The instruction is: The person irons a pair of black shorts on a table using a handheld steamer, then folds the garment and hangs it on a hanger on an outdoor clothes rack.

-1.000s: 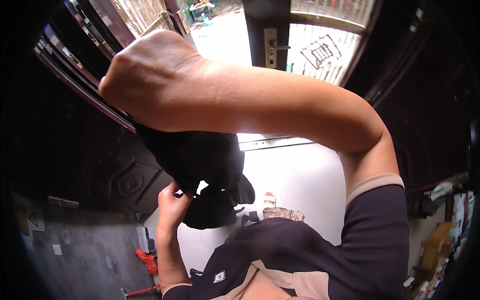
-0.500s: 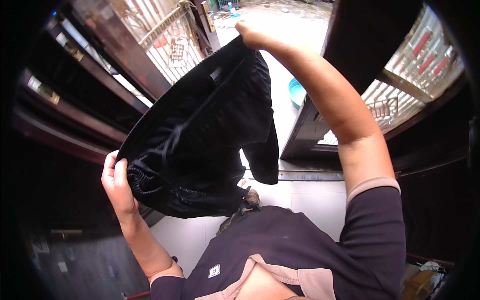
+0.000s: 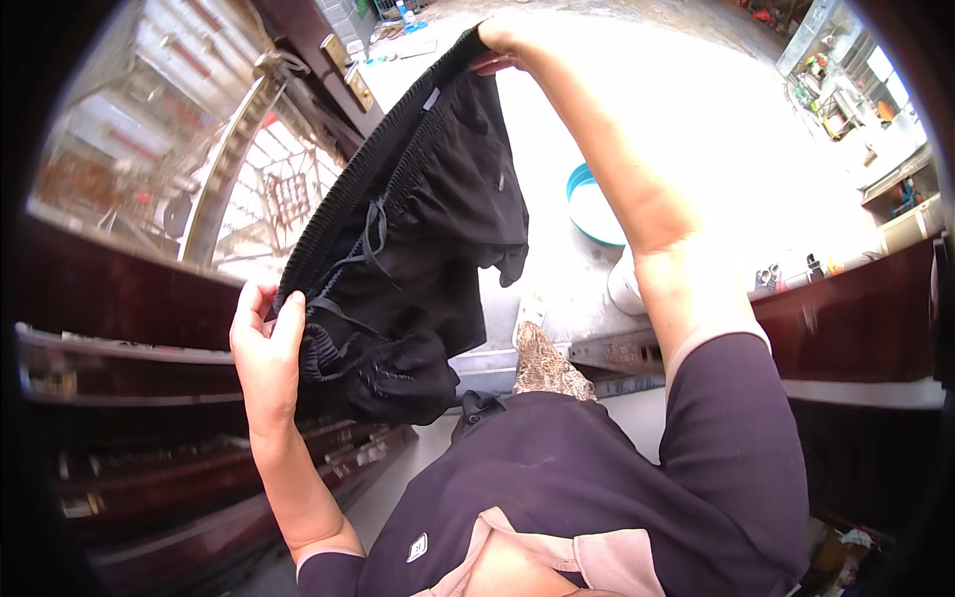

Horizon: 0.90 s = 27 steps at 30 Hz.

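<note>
Black drawstring pants (image 3: 428, 239) hang stretched between my two hands, with the elastic waistband running diagonally from lower left to upper right. My left hand (image 3: 269, 343) pinches one end of the waistband between thumb and fingers. At the far end, my right hand (image 3: 502, 42) grips the other side with the arm reaching forward; bright light washes out part of it. A dark drawstring dangles from the waistband, and a small pale tag shows inside it. The legs droop in folds below, so their full length cannot be made out.
A blue-rimmed tub (image 3: 597, 209) stands outside beyond the doorway, with a white bucket (image 3: 625, 284) nearer. Dark red door panels (image 3: 99, 269) flank me on the left, one bearing a brass lock (image 3: 348, 75). A threshold (image 3: 627, 353) crosses underfoot. Shelves with clutter (image 3: 846, 99) stand far right.
I have moved forward into the doorway, one leg now past the threshold. More of the bright yard and the tub shows. Both hands still hold the pants, whose waistband is turned more toward me.
</note>
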### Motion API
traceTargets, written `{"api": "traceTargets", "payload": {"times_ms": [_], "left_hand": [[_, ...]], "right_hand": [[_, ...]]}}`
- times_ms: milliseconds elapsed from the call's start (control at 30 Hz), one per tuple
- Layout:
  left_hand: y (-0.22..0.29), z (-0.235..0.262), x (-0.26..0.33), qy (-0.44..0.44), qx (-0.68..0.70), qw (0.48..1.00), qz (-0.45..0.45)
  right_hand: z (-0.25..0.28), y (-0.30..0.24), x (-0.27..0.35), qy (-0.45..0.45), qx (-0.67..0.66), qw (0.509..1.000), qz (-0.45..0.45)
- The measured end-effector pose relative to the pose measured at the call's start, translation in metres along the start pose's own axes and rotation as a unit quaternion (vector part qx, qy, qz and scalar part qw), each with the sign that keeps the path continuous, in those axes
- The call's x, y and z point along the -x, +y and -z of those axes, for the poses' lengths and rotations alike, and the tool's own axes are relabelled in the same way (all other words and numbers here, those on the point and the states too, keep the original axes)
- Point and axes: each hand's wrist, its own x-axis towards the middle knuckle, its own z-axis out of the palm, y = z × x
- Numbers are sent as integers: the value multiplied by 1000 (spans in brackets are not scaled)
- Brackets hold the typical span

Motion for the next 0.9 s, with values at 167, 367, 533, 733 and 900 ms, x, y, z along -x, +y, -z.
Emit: {"api": "traceTargets", "payload": {"times_ms": [167, 367, 533, 733, 900], "left_hand": [[-7, -59, -128, 9, -35, 999, 27], [-23, -92, -270, 72, -114, 990, -32], [-58, -118, -389, 81, -129, 987, -43], [-50, -161, -502, 99, 65, 990, -73], [-72, -216, -584, 31, 144, 983, -105]], "right_hand": [[-39, 112, -117, -97, -52, 993, -53], [-90, 180, -185, -302, -64, 946, -100], [-127, 270, -282, -143, 182, 967, 104], [-135, 325, -335, 34, 176, 974, 135], [-205, 406, -291, -189, 202, 958, 68]]}}
